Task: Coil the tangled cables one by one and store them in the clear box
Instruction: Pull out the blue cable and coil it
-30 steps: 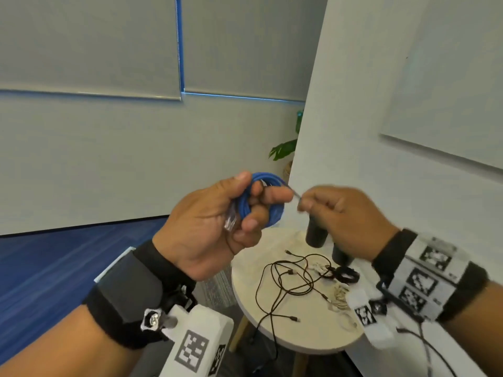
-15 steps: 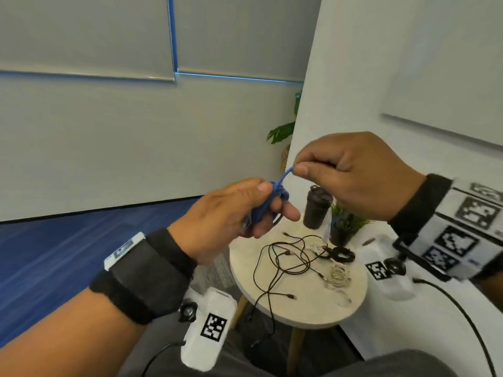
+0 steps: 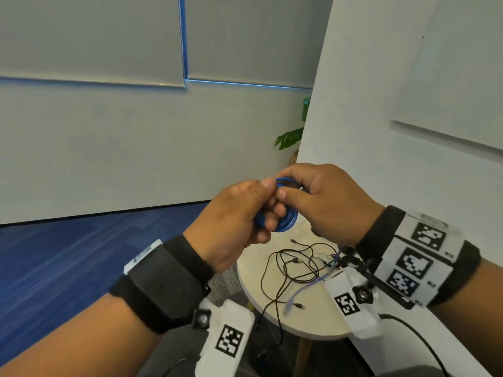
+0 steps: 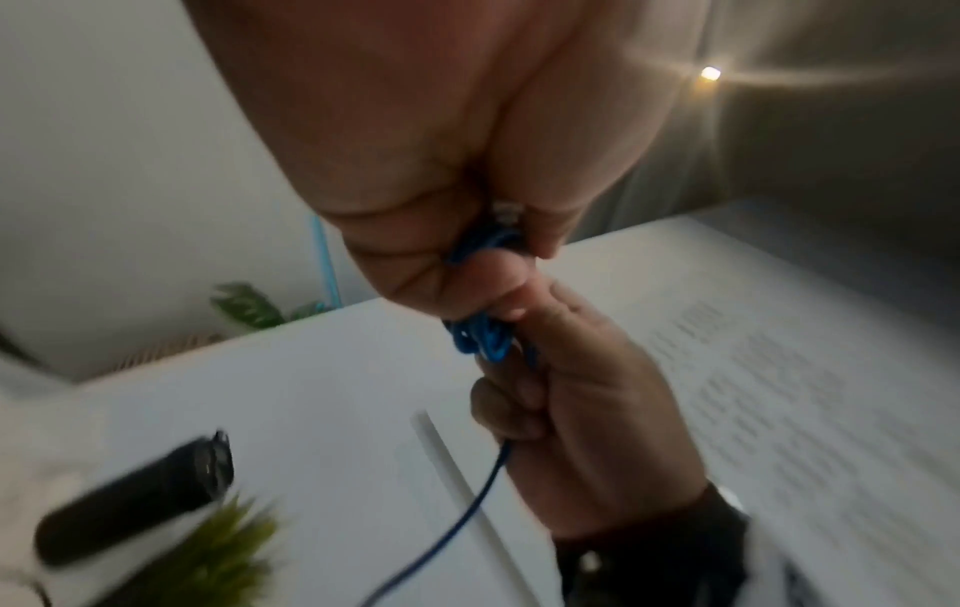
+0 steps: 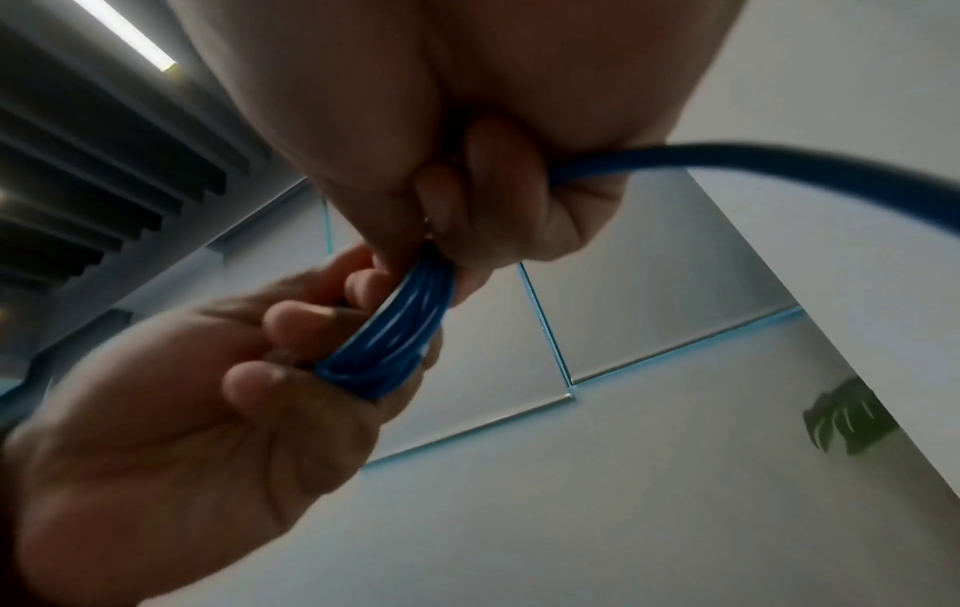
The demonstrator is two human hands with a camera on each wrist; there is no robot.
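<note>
A blue cable [image 3: 285, 221] wound into a small coil hangs in the air above the round table [image 3: 321, 322]. My left hand [image 3: 261, 210] grips the coil with curled fingers, and its plug end shows between them [image 4: 506, 211]. My right hand [image 3: 296, 191] pinches the same coil from the right, thumb on top [image 5: 395, 328]. A loose stretch of the blue cable [image 5: 779, 158] runs out of the right hand; its blurred tail [image 3: 302, 291] dangles over the table. Thin dark cables [image 3: 294, 268] lie tangled on the table. No clear box is in view.
A black cylinder [image 4: 140, 497] and a small green plant [image 4: 218, 558] stand on the table near the white wall [image 3: 381, 172]. A leafy plant [image 3: 290, 137] shows behind the wall's edge. Blue carpet [image 3: 68, 254] lies to the left.
My right hand, raised half a second ago pulling the blue cable up, has come down onto the coil beside the left hand. The cable's tail now swings over the table.
</note>
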